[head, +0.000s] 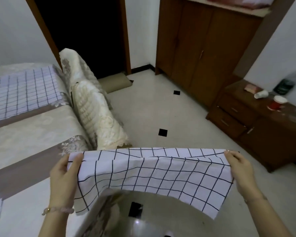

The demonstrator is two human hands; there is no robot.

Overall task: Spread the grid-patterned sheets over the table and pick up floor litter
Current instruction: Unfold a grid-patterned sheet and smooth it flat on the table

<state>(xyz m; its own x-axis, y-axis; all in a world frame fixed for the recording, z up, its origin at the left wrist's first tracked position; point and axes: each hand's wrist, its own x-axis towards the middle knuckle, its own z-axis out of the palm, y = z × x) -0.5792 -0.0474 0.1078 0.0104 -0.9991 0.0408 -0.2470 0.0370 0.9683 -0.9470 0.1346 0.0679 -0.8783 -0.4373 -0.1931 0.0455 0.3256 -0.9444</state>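
Note:
A white sheet with a dark grid pattern hangs stretched in the air in front of me, to the right of the table's edge and above the floor. My left hand pinches its upper left corner, thumb on top. My right hand pinches the upper right corner. A second grid-patterned sheet lies flat on the table at the far left. The table wears a beige cloth with brown bands.
Chairs under cream quilted covers stand against the table's right side. A wooden wardrobe and a low drawer cabinet with cups and a bottle line the right wall. Pale tiled floor lies between. A dark doorway is behind.

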